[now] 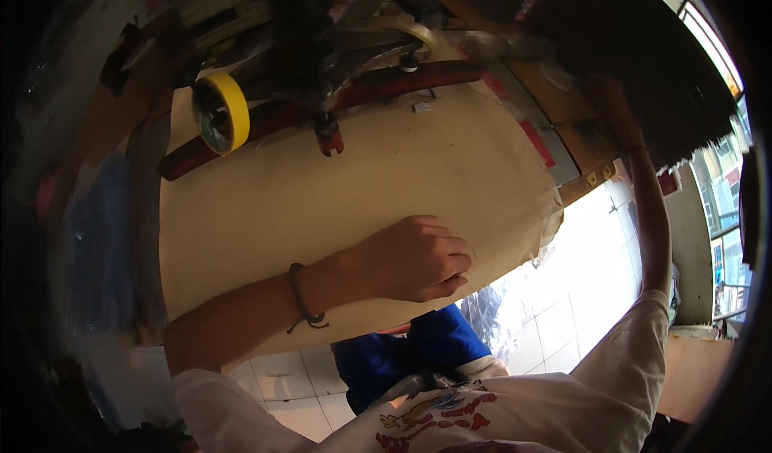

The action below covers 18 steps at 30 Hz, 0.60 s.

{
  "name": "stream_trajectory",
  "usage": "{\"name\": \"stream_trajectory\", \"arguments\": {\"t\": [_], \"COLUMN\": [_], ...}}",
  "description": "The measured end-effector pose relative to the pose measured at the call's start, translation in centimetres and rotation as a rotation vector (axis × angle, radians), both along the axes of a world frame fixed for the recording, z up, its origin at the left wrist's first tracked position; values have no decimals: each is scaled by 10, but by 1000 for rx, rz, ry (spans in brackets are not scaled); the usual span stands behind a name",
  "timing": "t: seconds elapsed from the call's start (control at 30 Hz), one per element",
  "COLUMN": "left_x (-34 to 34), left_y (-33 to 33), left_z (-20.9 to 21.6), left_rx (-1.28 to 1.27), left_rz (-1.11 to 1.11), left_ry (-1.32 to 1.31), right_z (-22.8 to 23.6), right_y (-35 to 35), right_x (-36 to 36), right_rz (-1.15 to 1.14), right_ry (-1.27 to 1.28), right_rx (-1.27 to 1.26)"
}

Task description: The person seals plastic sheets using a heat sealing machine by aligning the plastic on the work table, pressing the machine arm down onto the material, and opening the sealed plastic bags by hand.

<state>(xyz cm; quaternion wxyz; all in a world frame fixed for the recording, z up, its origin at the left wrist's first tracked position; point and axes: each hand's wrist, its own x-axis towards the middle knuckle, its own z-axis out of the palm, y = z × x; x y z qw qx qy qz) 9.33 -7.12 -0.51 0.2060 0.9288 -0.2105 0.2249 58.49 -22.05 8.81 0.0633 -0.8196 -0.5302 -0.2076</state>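
My left hand (425, 258) rests on a tan sheet-covered work surface (338, 203), near its front edge. Its fingers are curled in, and whatever they may hold is hidden beneath them. A dark cord bracelet circles that wrist. Far out to the right, my right hand (618, 119) reaches to a dark, rough-edged stack (643, 59); shadow hides its fingers. Behind my left hand, a dark red bar (370, 89) crosses the surface, with a red notched fitting (329, 135) below it. A yellow tape roll (235, 113) stands at the bar's left part.
Beyond the bar lie dark machine parts and a pale ring-shaped roll (426, 36), blurred. A wooden edge with metal catches (599, 175) runs along the right. Clear plastic wrap (492, 316) hangs by my legs above the tiled floor (555, 324). Bluish plastic (100, 236) stands at left.
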Motion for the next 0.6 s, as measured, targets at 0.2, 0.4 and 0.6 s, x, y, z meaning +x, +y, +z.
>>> {"name": "stream_trajectory", "arguments": {"t": [0.2,0.4,0.6], "left_x": [-1,-6,-9], "left_y": [1,4,9], "left_z": [-1,-1,9], "left_rx": [11,-4,-280], "left_rz": [22,23,136], "left_ry": [75,27,148], "right_z": [16,35,55], "right_y": [15,36,38], "right_x": [21,-48,-94], "right_rz": [66,34,338], "right_ry": [-56,-138,779], "right_rx": [28,64,139]}}
